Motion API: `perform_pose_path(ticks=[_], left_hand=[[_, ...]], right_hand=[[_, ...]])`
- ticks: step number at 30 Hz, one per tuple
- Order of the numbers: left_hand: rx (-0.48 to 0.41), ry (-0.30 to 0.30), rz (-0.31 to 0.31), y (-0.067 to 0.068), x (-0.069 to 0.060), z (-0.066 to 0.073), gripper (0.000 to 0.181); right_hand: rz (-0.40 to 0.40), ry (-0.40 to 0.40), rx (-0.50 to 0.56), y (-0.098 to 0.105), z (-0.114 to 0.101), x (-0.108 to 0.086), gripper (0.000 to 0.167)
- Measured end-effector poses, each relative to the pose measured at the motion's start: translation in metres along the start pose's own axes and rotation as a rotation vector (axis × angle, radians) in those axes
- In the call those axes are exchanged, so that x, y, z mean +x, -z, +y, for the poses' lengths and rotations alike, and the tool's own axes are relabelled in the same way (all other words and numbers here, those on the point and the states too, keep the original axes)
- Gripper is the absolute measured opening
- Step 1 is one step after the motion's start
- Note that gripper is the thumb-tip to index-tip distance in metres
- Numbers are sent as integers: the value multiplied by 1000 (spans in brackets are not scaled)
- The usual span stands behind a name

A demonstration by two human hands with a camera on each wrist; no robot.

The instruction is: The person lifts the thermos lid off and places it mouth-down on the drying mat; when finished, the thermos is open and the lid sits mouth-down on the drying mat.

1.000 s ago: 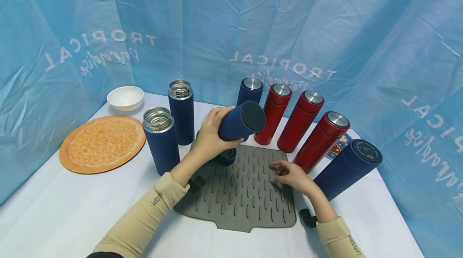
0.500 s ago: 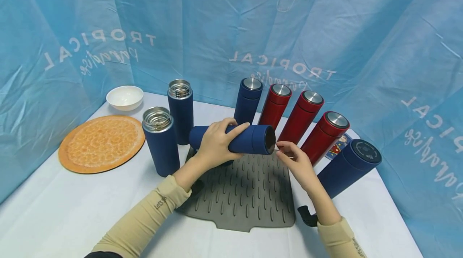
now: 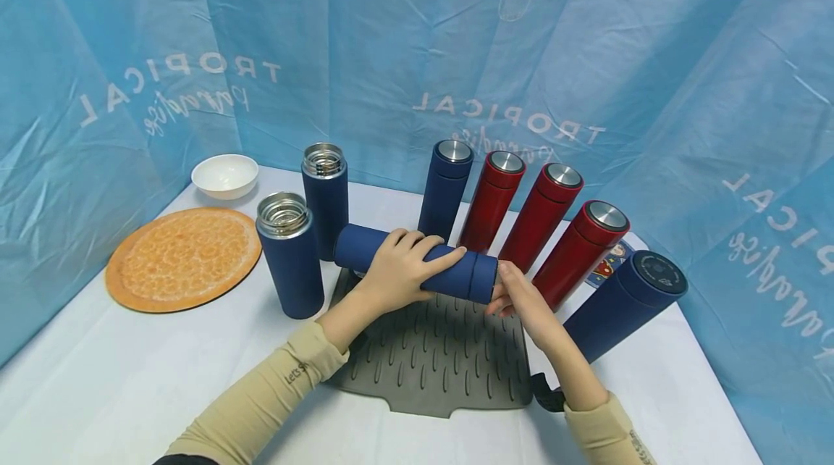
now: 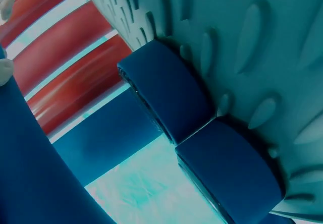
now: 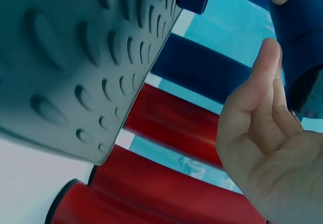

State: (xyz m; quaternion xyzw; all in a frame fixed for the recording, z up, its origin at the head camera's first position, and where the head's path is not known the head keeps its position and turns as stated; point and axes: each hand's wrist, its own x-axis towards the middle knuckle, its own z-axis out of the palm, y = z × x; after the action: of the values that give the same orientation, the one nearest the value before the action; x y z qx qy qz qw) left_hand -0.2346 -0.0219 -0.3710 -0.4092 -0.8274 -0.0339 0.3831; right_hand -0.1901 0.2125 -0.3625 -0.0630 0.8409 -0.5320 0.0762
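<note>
My left hand (image 3: 400, 273) grips a blue thermos (image 3: 358, 246) round its body, holding it nearly level above the grey ridged mat (image 3: 443, 363). The capped end points right and slightly down. At that end is my right hand (image 3: 521, 298), its fingers beside and below the lid (image 3: 483, 280). The right wrist view shows these fingers mostly extended; whether they touch the lid is unclear. Beneath the thermos, two loose blue lids, a farther one (image 4: 166, 90) and a nearer one (image 4: 232, 168), sit on the mat in the left wrist view; the head view mostly hides them.
Two uncapped blue thermoses (image 3: 291, 269) stand left of the mat. Behind and right stand capped ones: a blue one (image 3: 443, 197), several red ones (image 3: 544, 222) and another blue one (image 3: 615, 313). Farther left are a round orange placemat (image 3: 185, 258) and a white bowl (image 3: 224, 179).
The held thermos has swung from pointing its capped end toward the camera to lying nearly level. My right hand has come up from the mat to that end.
</note>
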Motion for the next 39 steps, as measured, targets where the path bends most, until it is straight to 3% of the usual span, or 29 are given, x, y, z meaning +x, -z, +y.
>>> perform_pose_path(ticks=[6,14,19,32,36,39], left_hand=[[6,-46,12,-3,-3,2,88],[8,-52,9,-4,-7,1,87],[8,-59,36,-2,-8,-1,85],[-13,-64,30,2,-5,-3,85],[-31,-60,2,4,-5,-4,85],[-59,-49,-42,5,-5,-5,86]], right_hand=[[-17,-20,38,-7,1,2,46],[-68,42,229,-11,9,4,42],[-66,86,256,-14,13,5,43],[-10,265,89,-12,21,1,54],[24,365,-57,-11,21,-1,60],[48,483,-204,-10,20,-1,64]])
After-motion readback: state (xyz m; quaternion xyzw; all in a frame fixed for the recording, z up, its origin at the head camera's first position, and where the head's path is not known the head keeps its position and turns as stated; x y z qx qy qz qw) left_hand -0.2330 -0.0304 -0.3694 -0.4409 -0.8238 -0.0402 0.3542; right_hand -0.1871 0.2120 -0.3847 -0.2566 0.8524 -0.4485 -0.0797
